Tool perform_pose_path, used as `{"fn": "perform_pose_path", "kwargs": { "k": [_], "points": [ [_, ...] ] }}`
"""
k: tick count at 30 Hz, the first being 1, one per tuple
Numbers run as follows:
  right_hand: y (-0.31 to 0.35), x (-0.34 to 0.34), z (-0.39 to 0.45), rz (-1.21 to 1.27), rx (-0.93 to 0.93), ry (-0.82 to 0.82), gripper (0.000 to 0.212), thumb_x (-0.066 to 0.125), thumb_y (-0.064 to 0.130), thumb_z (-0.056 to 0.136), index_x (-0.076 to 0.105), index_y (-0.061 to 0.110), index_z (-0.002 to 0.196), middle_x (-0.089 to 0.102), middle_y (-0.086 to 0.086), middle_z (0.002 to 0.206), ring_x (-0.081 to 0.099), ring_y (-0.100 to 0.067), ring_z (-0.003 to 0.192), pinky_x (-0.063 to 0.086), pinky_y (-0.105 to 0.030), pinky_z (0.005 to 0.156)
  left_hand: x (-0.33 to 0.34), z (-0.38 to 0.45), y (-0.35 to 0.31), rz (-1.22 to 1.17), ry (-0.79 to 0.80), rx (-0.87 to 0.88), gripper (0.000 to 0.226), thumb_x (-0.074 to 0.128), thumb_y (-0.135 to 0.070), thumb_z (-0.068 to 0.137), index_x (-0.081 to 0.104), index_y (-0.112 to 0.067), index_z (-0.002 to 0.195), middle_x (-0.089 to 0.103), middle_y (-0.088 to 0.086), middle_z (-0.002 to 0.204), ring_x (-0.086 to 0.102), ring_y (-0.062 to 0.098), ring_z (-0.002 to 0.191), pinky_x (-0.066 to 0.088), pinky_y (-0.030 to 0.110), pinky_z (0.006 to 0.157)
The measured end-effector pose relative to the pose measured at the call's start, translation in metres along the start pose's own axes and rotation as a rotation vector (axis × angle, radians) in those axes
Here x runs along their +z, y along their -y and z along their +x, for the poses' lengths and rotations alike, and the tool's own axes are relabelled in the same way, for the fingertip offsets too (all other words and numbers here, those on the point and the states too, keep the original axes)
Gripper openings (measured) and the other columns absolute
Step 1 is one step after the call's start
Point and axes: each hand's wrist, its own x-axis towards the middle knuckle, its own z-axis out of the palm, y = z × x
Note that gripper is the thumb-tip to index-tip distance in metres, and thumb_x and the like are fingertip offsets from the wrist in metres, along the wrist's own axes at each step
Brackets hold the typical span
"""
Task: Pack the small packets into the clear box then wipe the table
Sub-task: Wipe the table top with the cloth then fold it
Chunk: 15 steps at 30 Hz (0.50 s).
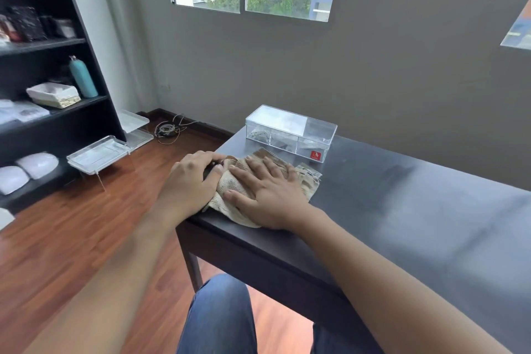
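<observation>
A beige cloth (301,181) lies crumpled on the dark table (402,210) near its left end. My right hand (264,195) presses flat on the cloth, fingers spread. My left hand (192,178) rests at the cloth's left edge by the table corner, fingers curled onto the fabric. Just beyond the cloth stands the clear box (290,132) with its lid on; it has a red sticker on the front and small packets are dimly visible inside.
A black shelf unit (43,66) with a teal bottle (83,77) and a basket stands at the left. Clear acrylic trays (97,152) and a cable coil (169,129) lie on the wooden floor. A grey wall runs behind the table.
</observation>
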Motion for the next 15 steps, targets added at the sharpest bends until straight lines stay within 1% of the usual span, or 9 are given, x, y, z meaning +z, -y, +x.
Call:
{"fn": "perform_pose_path", "kwargs": {
  "k": [3,5,7,9,11,13,15],
  "points": [
    [-0.002,0.002,-0.014,0.016,0.014,-0.017,0.072,0.016,0.081,0.092,0.015,0.052,0.157,0.005,0.011,0.172,-0.007,-0.016,0.158,-0.011,-0.055,0.122,-0.001,-0.004,-0.004,0.062,0.041,0.018,0.031,0.052,-0.041,0.099,0.067,-0.033,0.124,0.066,-0.014,0.126,0.056,0.015,0.121,0.041,0.041,0.107],
    [-0.008,0.001,-0.034,0.021,0.026,-0.026,0.067,0.017,0.076,0.095,0.013,0.053,0.157,0.003,0.012,0.171,-0.008,-0.014,0.158,-0.011,-0.053,0.123,0.003,-0.006,-0.012,0.083,0.089,0.022,0.040,0.047,-0.054,0.095,0.067,-0.035,0.124,0.064,-0.016,0.131,0.054,0.014,0.125,0.038,0.041,0.109],
    [-0.021,-0.001,-0.059,0.024,0.041,-0.023,0.063,0.018,0.073,0.097,0.011,0.054,0.157,0.001,0.016,0.171,-0.009,-0.011,0.157,-0.011,-0.051,0.124,0.011,-0.008,-0.029,0.051,0.169,0.069,0.049,0.041,-0.062,0.092,0.067,-0.036,0.125,0.064,-0.015,0.134,0.054,0.013,0.128,0.037,0.044,0.113],
    [-0.042,-0.004,-0.088,0.012,0.071,-0.019,0.061,0.018,0.072,0.097,0.009,0.057,0.156,-0.003,0.022,0.169,-0.010,-0.007,0.156,-0.010,-0.048,0.124,0.025,-0.012,-0.053,0.019,0.250,0.150,0.053,0.039,-0.063,0.091,0.065,-0.036,0.128,0.062,-0.012,0.137,0.052,0.014,0.130,0.037,0.046,0.113],
    [-0.069,-0.010,-0.115,0.003,0.133,-0.023,0.059,0.018,0.072,0.097,0.005,0.061,0.154,-0.005,0.027,0.168,-0.010,-0.004,0.155,-0.007,-0.046,0.125,0.039,-0.016,-0.074,0.024,0.305,0.213,0.052,0.040,-0.062,0.092,0.062,-0.036,0.131,0.058,-0.010,0.142,0.047,0.015,0.134,0.033,0.045,0.116],
    [-0.101,-0.018,-0.136,0.005,0.231,-0.025,0.056,0.019,0.071,0.098,0.005,0.064,0.151,-0.005,0.028,0.167,-0.009,-0.003,0.155,-0.007,-0.046,0.126,0.050,-0.017,-0.088,0.036,0.314,0.246,0.048,0.045,-0.060,0.096,0.059,-0.036,0.134,0.054,-0.010,0.145,0.041,0.016,0.138,0.030,0.042,0.118],
    [-0.133,-0.025,-0.150,0.007,0.345,-0.027,0.053,0.021,0.068,0.100,0.006,0.066,0.150,-0.004,0.027,0.168,-0.010,-0.004,0.155,-0.007,-0.046,0.125,0.057,-0.018,-0.096,0.038,0.300,0.241,0.045,0.046,-0.058,0.097,0.057,-0.037,0.135,0.051,-0.010,0.147,0.037,0.014,0.141,0.029,0.041,0.118]
  ]
}}
